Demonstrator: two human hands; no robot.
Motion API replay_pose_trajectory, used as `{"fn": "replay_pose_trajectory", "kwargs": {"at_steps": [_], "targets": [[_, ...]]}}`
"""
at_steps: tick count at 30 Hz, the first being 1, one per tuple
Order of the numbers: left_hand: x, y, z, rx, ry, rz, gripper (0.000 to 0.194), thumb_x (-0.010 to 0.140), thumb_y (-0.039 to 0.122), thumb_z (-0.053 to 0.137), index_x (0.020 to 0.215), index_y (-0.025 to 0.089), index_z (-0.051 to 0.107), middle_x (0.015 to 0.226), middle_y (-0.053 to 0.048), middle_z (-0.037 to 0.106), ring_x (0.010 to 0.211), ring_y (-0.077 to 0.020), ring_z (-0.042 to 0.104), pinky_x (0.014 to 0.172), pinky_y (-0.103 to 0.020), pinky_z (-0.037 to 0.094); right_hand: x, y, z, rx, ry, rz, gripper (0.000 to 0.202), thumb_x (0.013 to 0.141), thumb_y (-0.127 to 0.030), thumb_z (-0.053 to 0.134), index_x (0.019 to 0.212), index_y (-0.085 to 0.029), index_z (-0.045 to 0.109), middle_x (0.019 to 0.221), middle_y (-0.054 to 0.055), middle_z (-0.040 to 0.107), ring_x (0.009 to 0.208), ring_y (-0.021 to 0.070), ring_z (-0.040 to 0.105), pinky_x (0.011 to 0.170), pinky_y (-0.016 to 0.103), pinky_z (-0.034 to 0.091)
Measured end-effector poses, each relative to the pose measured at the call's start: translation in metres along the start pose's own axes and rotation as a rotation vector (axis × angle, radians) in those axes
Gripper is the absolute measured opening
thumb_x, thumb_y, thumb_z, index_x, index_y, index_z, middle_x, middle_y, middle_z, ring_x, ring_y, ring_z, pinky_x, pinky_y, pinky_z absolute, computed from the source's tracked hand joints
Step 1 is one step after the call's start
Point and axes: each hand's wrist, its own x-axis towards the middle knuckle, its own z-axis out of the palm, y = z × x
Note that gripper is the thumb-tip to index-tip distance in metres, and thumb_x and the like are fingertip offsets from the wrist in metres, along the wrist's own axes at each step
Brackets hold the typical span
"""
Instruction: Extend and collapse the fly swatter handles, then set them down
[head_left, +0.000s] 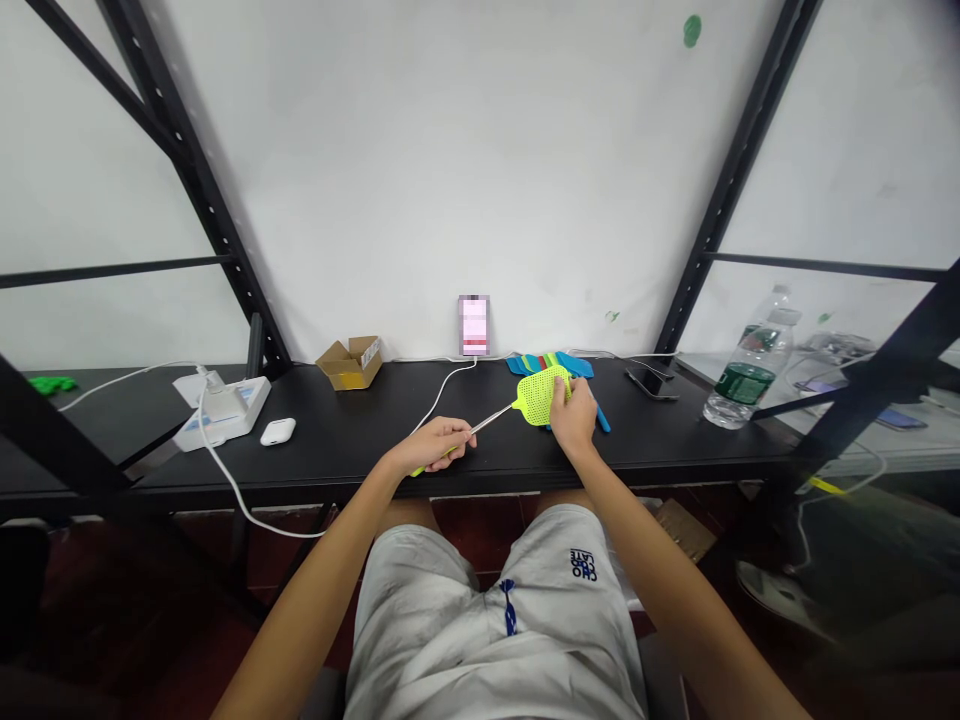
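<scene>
A yellow-green fly swatter (538,396) with a perforated head and a thin metal shaft is held between my two hands above the table's front part. My left hand (441,443) is closed around the handle, whose green end sticks out below the fingers. At the right edge of the swatter's head, my right hand (573,412) grips the mesh between thumb and fingers. Behind the head lies a fanned pile of blue, green and red swatter heads (555,362), partly hidden by the swatter and my right hand. A blue handle (603,417) shows just right of that hand.
On the black table (315,440) are an open cardboard box (351,364), a white earbud case (278,431), a power strip (225,408) with cables and a dark phone (651,381). A lit phone (474,326) leans on the wall. Water bottles (752,370) stand at right, near a black frame post.
</scene>
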Motion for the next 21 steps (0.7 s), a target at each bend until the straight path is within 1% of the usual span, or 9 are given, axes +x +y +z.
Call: {"fn": "replay_pose_trajectory", "kwargs": {"at_steps": [8,15,21], "targets": [[-0.0012,0.0016,0.0003,-0.008,-0.009,0.001,0.029,0.087,0.043,0.051,0.093,0.016,0.056,0.060,0.007,0.045,0.032,-0.0017,0.030,0.028,-0.014,0.020,0.0002,-0.0006,-0.0011,0.019,0.008,-0.007,0.029,0.095,-0.045,0.038,0.080,-0.021,0.045,0.071,0.006,0.057,0.067,0.0232,0.053,0.063,0.030,0.033],[-0.0010,0.0011,0.0002,0.017,-0.020,0.028,0.033,0.086,0.047,0.052,0.093,0.015,0.058,0.059,0.007,0.045,0.032,-0.0017,0.031,0.029,-0.014,0.020,-0.0009,-0.0005,0.0000,0.007,0.000,-0.021,0.029,0.095,-0.046,0.039,0.082,-0.021,0.046,0.072,0.006,0.057,0.067,0.0232,0.052,0.063,0.030,0.032],[-0.0005,-0.0005,-0.0005,-0.003,-0.003,0.008,0.028,0.087,0.042,0.051,0.094,0.016,0.057,0.061,0.006,0.046,0.032,-0.0018,0.031,0.028,-0.014,0.020,0.0007,0.0013,-0.0001,0.043,0.006,0.012,0.030,0.095,-0.045,0.038,0.079,-0.021,0.046,0.068,0.005,0.055,0.066,0.0225,0.052,0.063,0.030,0.033]]}}
